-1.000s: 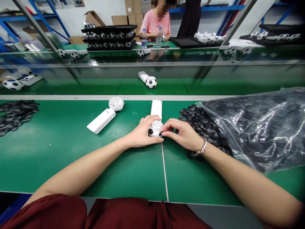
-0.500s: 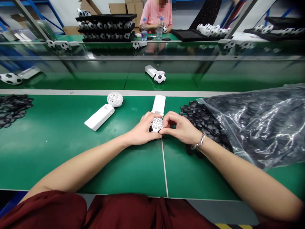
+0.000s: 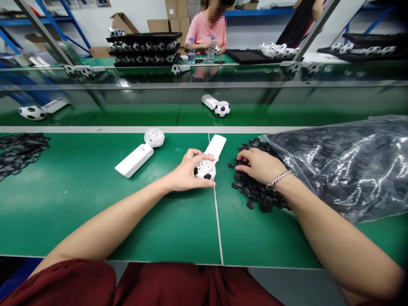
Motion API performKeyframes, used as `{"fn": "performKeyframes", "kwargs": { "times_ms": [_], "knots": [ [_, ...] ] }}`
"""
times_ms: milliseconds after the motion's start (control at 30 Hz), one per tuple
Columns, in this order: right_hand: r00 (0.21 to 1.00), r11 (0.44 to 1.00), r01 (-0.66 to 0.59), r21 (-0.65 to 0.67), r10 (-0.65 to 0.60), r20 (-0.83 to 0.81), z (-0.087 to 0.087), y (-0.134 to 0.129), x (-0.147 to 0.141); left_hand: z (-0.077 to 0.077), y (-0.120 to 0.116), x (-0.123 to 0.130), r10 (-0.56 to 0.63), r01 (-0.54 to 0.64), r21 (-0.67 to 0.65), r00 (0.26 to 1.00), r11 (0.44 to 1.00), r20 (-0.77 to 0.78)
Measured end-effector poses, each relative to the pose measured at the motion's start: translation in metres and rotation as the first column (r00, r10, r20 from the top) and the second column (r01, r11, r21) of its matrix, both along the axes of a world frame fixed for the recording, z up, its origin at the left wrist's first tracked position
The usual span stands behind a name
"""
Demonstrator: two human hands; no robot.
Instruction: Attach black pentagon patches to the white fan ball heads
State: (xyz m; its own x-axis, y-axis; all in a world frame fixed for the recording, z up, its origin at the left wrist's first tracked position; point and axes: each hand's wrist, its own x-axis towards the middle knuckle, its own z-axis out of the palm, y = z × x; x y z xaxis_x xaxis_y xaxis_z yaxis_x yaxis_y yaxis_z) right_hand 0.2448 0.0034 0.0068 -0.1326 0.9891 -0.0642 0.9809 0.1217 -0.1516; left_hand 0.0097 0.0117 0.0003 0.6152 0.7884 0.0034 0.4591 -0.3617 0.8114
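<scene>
My left hand (image 3: 186, 172) is wrapped round the ball-shaped head of a white handheld fan (image 3: 201, 170), thumb on the near side and fingers on the far side. Black patches show on the lower part of the head, below its open grille, and the fan's white handle points away from me. At the edge of a pile of black pentagon pieces (image 3: 255, 193) is my right hand (image 3: 259, 165), its thumb and curled forefinger a little apart. No piece shows plainly between them. A second handheld fan (image 3: 135, 160), all white, lies left of my left hand.
A clear plastic bag (image 3: 347, 170) of black pieces lies at the right, and another black heap (image 3: 21, 153) at the far left. Beyond the metal strip lies a ball-headed fan (image 3: 222, 109). Across from me a person in pink (image 3: 205, 32) sits near stacked black trays (image 3: 143, 49).
My right hand has left the fan head and moved right to the black pile. My left hand keeps hold of the fan, which has shifted slightly left and turned. The view has tilted up a little.
</scene>
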Motion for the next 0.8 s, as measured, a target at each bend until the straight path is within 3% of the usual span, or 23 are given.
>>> {"fn": "performKeyframes", "kwargs": {
  "times_ms": [167,267,367,433,500,567,633,700,800],
  "knots": [
    [0.999,1.000,-0.025,-0.010,0.025,0.039,-0.001,0.000,-0.001,0.004,0.001,-0.006,0.019,-0.018,0.024,0.998,1.000,-0.051],
    [0.998,0.998,-0.045,0.054,0.042,0.053,-0.001,-0.001,-0.001,0.005,0.005,-0.011,-0.009,0.010,0.029,0.999,1.000,-0.039],
    [0.992,0.983,-0.103,0.154,0.114,-0.059,0.001,-0.003,-0.004,0.004,0.009,-0.014,-0.037,0.037,-0.003,0.999,0.999,0.002],
    [0.948,0.966,-0.165,0.200,0.211,-0.236,0.003,-0.007,-0.010,0.002,0.010,-0.015,-0.040,0.043,-0.059,0.998,0.997,0.045],
    [0.851,0.966,-0.191,0.175,0.252,-0.461,0.004,-0.012,-0.018,-0.002,0.011,-0.016,-0.043,0.056,-0.135,0.994,0.989,0.098],
    [0.723,0.974,-0.214,0.079,0.213,-0.657,0.004,-0.016,-0.025,-0.004,0.011,-0.016,-0.048,0.075,-0.188,0.988,0.979,0.145],
    [0.635,0.967,-0.254,0.019,0.182,-0.751,0.002,-0.019,-0.031,-0.005,0.011,-0.016,-0.052,0.086,-0.202,0.984,0.976,0.168],
    [0.631,0.959,-0.275,0.072,0.236,-0.739,0.001,-0.021,-0.034,-0.004,0.010,-0.015,-0.046,0.078,-0.194,0.985,0.978,0.164],
    [0.697,0.928,-0.269,0.257,0.372,-0.614,0.000,-0.022,-0.037,0.003,0.006,-0.012,-0.027,0.043,-0.168,0.995,0.985,0.097]
  ]
}}
